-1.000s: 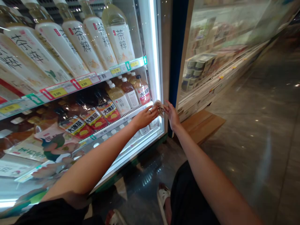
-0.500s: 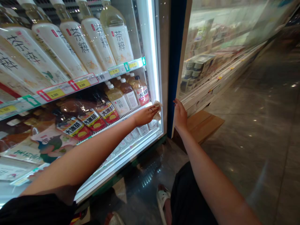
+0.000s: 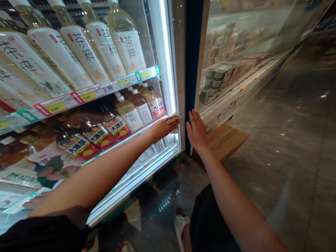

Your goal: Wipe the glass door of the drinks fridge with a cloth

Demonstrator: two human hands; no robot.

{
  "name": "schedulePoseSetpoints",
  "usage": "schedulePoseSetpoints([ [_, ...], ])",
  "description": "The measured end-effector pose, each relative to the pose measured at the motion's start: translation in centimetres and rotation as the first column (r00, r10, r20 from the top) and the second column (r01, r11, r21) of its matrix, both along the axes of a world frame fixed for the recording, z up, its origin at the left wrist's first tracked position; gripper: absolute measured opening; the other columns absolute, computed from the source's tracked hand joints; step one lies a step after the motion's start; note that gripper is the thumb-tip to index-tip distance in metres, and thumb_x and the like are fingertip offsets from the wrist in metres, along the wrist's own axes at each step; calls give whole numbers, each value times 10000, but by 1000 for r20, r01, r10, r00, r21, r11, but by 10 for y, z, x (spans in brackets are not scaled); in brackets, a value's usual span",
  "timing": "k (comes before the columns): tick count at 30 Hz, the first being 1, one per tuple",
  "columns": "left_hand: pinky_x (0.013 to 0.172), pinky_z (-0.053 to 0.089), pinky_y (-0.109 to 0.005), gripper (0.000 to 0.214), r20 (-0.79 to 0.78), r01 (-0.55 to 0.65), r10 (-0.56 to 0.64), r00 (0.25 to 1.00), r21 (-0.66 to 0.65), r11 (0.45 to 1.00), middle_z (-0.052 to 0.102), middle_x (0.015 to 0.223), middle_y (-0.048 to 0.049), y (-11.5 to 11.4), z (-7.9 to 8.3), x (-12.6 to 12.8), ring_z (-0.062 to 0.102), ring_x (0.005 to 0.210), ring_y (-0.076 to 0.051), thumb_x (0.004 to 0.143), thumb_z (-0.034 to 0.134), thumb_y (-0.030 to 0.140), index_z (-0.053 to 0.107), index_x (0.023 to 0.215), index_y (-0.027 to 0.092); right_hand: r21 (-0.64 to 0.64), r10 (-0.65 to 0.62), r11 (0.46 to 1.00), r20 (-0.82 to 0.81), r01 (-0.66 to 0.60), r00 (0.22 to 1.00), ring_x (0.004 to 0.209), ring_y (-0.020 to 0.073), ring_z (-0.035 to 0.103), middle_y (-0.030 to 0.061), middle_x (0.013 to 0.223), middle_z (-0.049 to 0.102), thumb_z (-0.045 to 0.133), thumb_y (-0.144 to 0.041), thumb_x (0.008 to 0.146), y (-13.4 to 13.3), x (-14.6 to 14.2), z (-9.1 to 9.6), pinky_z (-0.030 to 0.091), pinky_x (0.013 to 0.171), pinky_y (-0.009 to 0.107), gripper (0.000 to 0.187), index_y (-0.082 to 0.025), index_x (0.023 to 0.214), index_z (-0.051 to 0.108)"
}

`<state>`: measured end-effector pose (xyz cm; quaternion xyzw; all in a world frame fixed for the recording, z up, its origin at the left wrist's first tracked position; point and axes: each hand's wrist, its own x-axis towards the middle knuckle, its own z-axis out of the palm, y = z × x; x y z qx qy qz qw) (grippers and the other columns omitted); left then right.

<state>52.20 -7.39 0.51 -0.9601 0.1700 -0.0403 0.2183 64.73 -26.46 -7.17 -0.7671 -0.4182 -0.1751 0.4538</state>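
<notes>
A person in dark clothing (image 3: pixel 44 232) stands at a lit drinks cooler (image 3: pixel 179 70) in a shop, left arm (image 3: pixel 118 162) stretched across its front. The left hand (image 3: pixel 163 128), a ring (image 3: pixel 170 122) on one finger, grips a crumpled pale cloth (image 3: pixel 175 116) at the cooler's right side, near the lower part of a bright light strip (image 3: pixel 168 52); whether the cloth touches the cooler, I cannot tell from here. The right hand (image 3: pixel 197 131) is open and holds nothing, its fingers raised before the dark blue panel (image 3: pixel 193 70) that divides the cooler from a display case (image 3: pixel 214 120) of packaged goods (image 3: pixel 215 77). Large white-labelled bottles (image 3: pixel 128 50) line the cooler above a rail of yellow price tags (image 3: pixel 88 96), with smaller bottles (image 3: pixel 131 118) and red-and-yellow labelled drinks (image 3: pixel 99 134) below. A bottle with a dark cap (image 3: pixel 156 104) stands close to the left hand. Low beside the right hand, a wooden board (image 3: pixel 228 140) juts out over a glossy grey floor (image 3: pixel 275 168). A pale shoe (image 3: pixel 181 222) shows between the person's arms.
</notes>
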Motion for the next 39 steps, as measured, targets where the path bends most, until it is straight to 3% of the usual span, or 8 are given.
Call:
schedulePoseSetpoints([
  [6,1357,345,-336,555,13,27,-29,999,139,990,629,1612,-160,-15,-16,-8,516,1584,-224,1017,454,59,638,1540,57,24,-98,995,-34,99,995,1687,304,329,104,1780,433,321,-430,1117,-2,5,0,297,1377,572,625,-218,1692,445],
  [10,1366,335,-346,543,20,35,-38,999,141,989,645,1596,-155,-22,-13,19,507,1590,-218,1020,448,56,648,1525,48,-40,-118,992,-9,117,993,1705,300,281,126,1794,402,333,-378,1107,-2,2,5,305,1373,573,636,-171,1703,408],
  [15,1405,261,-403,587,134,-24,-3,991,198,980,484,1732,-141,-26,-1,38,366,1670,-234,1061,379,82,522,1629,41,-84,-142,986,2,142,990,1707,289,275,156,1806,369,352,-337,1096,-4,1,7,324,1370,540,661,-118,1719,352],
  [22,1416,238,-364,594,49,-4,-5,999,184,983,555,1683,-138,-30,-20,41,419,1644,-219,1021,436,57,579,1597,69,-135,-175,974,61,181,983,1676,313,349,150,1787,409,417,-220,1044,-4,-4,6,356,1348,562,658,-142,1697,411],
  [28,1434,178,-413,632,143,-26,3,990,162,986,470,1749,-112,-25,-20,53,327,1687,-207,1027,401,51,513,1647,95,-160,-253,953,50,257,966,1633,345,426,182,1754,455,455,-202,1024,-10,1,3,405,1313,588,653,-130,1672,457],
  [33,1424,219,-379,677,93,-26,16,996,112,993,508,1728,-71,-28,-43,49,362,1670,-180,989,426,27,541,1643,161,-161,-264,950,48,268,963,1582,361,500,135,1729,503,458,-210,1030,-14,3,4,454,1274,602,601,-172,1624,545],
  [36,1418,247,-388,663,85,-33,26,996,83,996,545,1698,-93,-32,-53,51,389,1660,-207,977,465,39,565,1624,139,-179,-240,953,47,244,970,1587,347,498,125,1738,491,457,-204,1025,-14,2,4,453,1284,582,605,-167,1622,548],
  [39,1412,255,-366,623,76,-25,19,997,78,997,566,1677,-124,-32,-53,46,433,1637,-217,990,479,57,579,1604,93,-179,-201,962,41,206,979,1615,322,463,135,1741,488,449,-199,1021,-15,2,3,410,1325,553,626,-147,1641,519],
])
